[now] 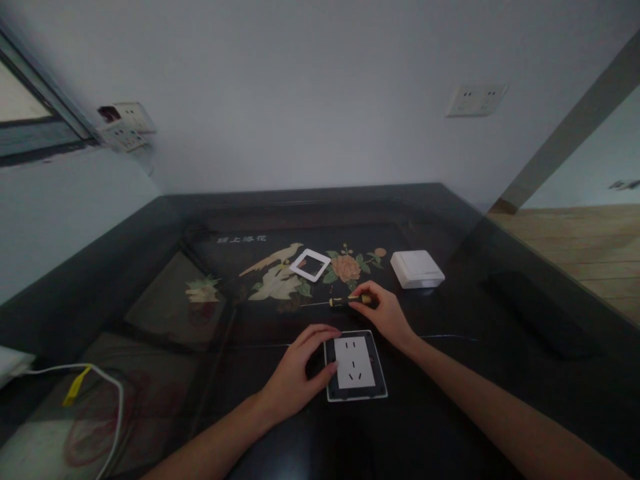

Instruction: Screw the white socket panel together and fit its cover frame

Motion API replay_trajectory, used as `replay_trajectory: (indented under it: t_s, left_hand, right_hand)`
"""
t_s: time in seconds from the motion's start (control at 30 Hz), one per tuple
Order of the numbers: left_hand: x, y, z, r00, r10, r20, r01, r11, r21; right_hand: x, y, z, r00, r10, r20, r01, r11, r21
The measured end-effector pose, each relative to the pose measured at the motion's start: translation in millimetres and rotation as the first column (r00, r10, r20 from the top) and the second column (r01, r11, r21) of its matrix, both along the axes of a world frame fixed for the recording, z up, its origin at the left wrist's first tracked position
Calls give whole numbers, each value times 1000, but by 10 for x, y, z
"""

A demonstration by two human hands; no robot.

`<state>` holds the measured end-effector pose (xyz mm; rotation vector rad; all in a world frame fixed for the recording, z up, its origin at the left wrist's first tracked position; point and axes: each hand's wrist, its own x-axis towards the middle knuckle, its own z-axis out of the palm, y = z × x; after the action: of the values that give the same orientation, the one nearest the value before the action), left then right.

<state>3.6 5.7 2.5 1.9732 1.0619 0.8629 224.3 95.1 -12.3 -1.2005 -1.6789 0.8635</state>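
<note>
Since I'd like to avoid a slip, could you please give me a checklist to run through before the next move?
1. Left hand touching the socket panel: ok, at its left side.
2. Right hand on the screwdriver: ok, fingers at the handle.
3. Screwdriver tip at the socket panel: not ok, it points left, beyond the panel.
4. White frame off the panel: ok, it lies apart on the table.
5. White box-shaped piece clear of both hands: ok.
6. Panel's screws tight: cannot tell, too small.

the left hand (300, 370) and right hand (387, 317) are bare, as are the slim forearms (490, 397), narrowing toward the wrists (413, 345).
</note>
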Motion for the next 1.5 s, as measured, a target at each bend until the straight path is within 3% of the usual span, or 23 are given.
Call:
replay_trajectory:
  t_s: [0.13,0.23,0.33,0.43,0.57,0.73,0.9,1.1,1.3,1.4,1.5]
  left_hand:
    - [-23,-22,33,998,-3,-70,2,1000,-7]
    - [-59,56,173,988,43,-149,-32,996,81]
    - [-58,298,387,949,114,-295,-68,984,162]
    - [28,667,515,902,136,-409,-86,987,137]
    - [216,1092,447,769,181,-613,-163,983,87]
    - [330,1245,308,643,149,-751,-214,977,10]
    - [297,1242,254,657,168,-735,-235,972,12]
    - [118,1148,359,804,256,-536,-262,963,68]
    - [-100,543,526,942,266,-206,-266,964,31]
    - [-128,231,501,960,269,-72,-272,962,-29]
    - [-107,66,423,960,276,53,-269,957,-108]
  right_hand:
    - [-1,-31,-3,997,25,79,-29,998,54]
    - [-2,-27,-27,994,48,102,-58,994,89]
    - [-2,-8,-57,994,46,97,-58,991,123]
    - [4,6,-75,996,31,84,-43,989,143]
    - [17,12,-84,997,21,71,-33,985,172]
    - [16,24,-109,999,15,52,-26,978,207]
    - [11,34,-124,999,11,35,-18,975,220]
    - [9,21,-81,1000,4,24,-9,977,212]
    - [58,-76,179,1000,18,13,-20,984,177]
    - [110,-280,376,998,63,18,-65,990,124]
    - [165,-565,487,994,108,29,-110,992,65]
